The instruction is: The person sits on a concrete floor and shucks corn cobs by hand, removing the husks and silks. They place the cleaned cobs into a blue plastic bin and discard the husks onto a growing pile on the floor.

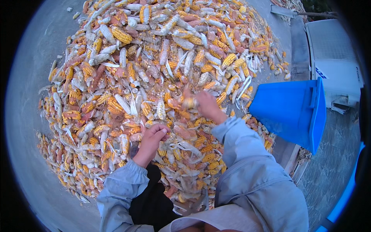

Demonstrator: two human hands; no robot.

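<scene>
A large heap of corn cobs [123, 103] spreads out before me, some with yellow kernels, some partly stripped, with dry husks among them. My right hand [209, 105] reaches over the middle of the heap, blurred by motion. Its fingers close on a blurred yellowish corn cob [189, 103]. My left hand [155, 139] hovers nearer to me, to the left, thumb against curled fingers, with nothing visible in it. Beneath both hands lie more cobs and a pale husk [187, 148].
A blue plastic bin [284, 107] lies tipped at the heap's right edge. Beyond it stands a white air-conditioner unit [333, 58]. A shovel [284, 11] rests at the upper right. Grey concrete floor [29, 101] borders the heap; dark tiles [330, 150] lie lower right.
</scene>
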